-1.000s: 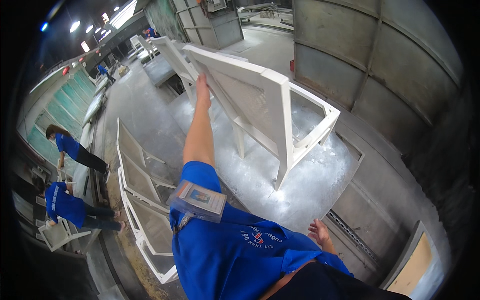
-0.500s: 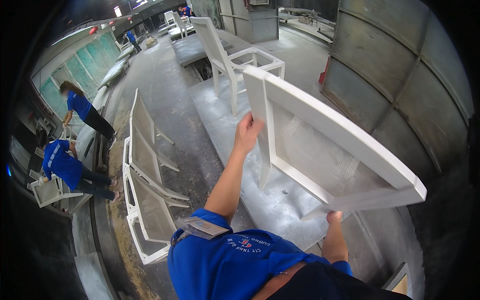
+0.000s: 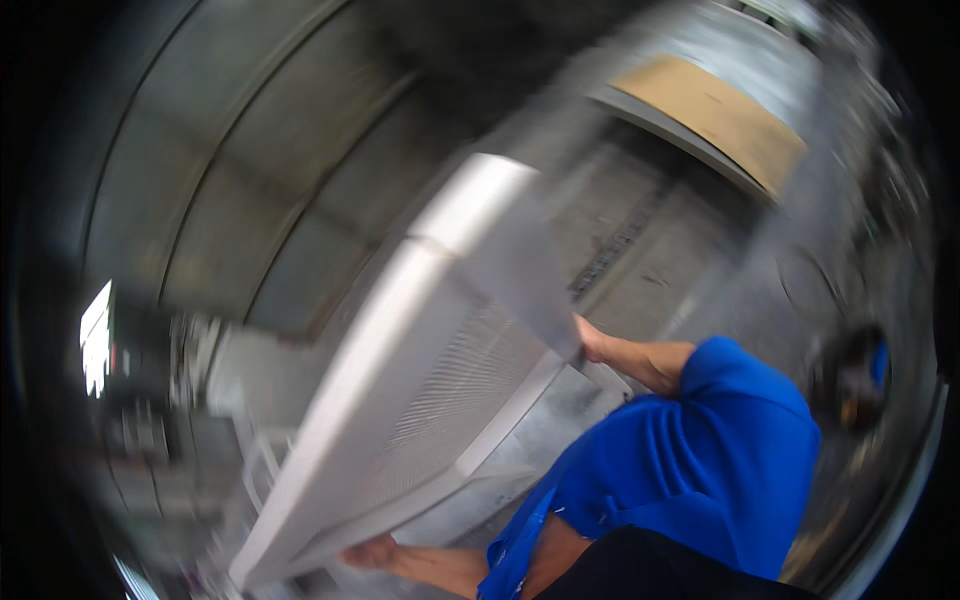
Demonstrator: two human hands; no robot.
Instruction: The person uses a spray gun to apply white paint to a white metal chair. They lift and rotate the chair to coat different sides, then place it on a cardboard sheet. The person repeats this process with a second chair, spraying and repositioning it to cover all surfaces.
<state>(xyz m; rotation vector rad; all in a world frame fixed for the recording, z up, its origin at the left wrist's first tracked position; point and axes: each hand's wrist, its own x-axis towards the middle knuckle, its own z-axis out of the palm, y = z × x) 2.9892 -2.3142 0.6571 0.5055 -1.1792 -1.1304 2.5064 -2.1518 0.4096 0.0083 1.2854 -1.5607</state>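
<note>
A white chair [image 3: 375,330] with a mesh-like back panel fills the middle of the view, tilted and blurred by motion. My left hand [image 3: 372,553] grips its frame at the lower left, blurred, with the fingers partly hidden. On the other side of the back, my right hand [image 3: 592,340] is closed round the frame's edge; the chair hides its fingertips. Below the back, the seat and legs are mostly out of sight.
Large grey metal panels [image 3: 240,170] stand beyond the chair at the left. At the upper right lies a tan board [image 3: 715,115] on a low support. A dark chain-like track [image 3: 620,245] runs along the floor. Another white frame [image 3: 262,465] shows faintly at the left.
My view and body have swung to the right, with the chair turning along in both hands. The row of chairs and the co-workers have left the view; the tan board has come in.
</note>
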